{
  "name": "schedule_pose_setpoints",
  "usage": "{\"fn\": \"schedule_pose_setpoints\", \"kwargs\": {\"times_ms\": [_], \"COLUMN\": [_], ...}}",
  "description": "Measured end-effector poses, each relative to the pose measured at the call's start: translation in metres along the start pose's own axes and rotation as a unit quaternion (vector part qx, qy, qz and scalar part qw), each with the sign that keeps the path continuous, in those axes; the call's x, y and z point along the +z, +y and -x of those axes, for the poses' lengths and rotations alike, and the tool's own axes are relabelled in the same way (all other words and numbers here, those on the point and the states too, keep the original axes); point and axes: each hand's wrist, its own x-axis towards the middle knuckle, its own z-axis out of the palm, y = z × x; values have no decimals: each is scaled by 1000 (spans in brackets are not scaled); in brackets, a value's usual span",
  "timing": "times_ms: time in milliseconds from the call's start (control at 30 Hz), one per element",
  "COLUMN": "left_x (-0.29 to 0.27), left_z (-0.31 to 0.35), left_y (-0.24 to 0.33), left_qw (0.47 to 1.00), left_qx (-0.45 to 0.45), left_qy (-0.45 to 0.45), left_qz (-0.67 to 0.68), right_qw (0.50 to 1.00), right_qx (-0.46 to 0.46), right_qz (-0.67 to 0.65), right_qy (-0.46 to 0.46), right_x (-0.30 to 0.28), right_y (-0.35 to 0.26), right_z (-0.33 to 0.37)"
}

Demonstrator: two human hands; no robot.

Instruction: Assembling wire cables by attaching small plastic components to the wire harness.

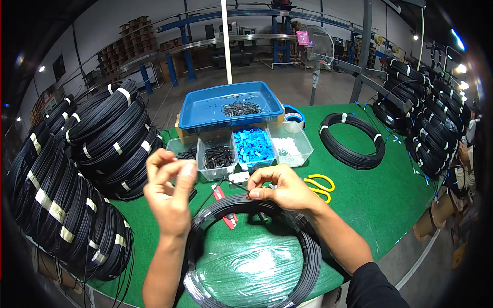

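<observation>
- Right hand (281, 191): thumb and forefinger pinch a thin black cable (237, 185) above the far rim of the front coil (311, 251).
- Left hand (172, 197): raised to the left of the cable, fingers bent and thumb close to the fingertips; whether anything lies between them cannot be told.
- Front coil: a ring of black cable, partly wrapped in clear film, lying on the green tabletop (395, 192) between the two forearms.
- Red tool (230, 221): lies partly beneath the far side of the front coil.
- Small white block (239, 179): stands just beyond the pinched cable.
- Yellow-handled scissors (328, 188): lie to the right of the right hand.
- Clear bins: in a row beyond the hands, with black pieces (218, 157), blue pieces (253, 146) and white pieces (287, 147).
- Blue tray (231, 122): raised behind the bins, containing dark scraps (242, 108).
- Second coil (354, 159): taped, flat on the tabletop at right.
- Stacked coils (109, 138): heaped at left, bound with pale tape.
</observation>
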Motion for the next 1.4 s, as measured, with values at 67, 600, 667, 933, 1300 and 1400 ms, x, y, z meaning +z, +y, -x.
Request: {"fn": "schedule_pose_setpoints", "kwargs": {"times_ms": [67,600,667,933,1300,1400], "left_x": [-7,15,13,19,10,16], "left_z": [-6,9,4,10,1,8], "left_y": [3,8,2,3,-2,1], "left_qw": [999,988,989,978,978,975], "left_qx": [-9,-15,-2,13,12,3], "left_qy": [15,-112,-77,-202,-169,-208], "left_qz": [40,104,124,50,124,79], "right_qw": [1000,994,994,994,993,994], "right_qx": [17,54,64,53,56,40], "right_qz": [-23,58,41,29,27,39], "right_qy": [0,-77,-73,-90,-96,-91], "right_x": [-4,-21,-29,-24,-24,-23], "right_y": [-4,-23,-21,-15,-18,-11], "right_z": [2,8,10,7,7,6]}}
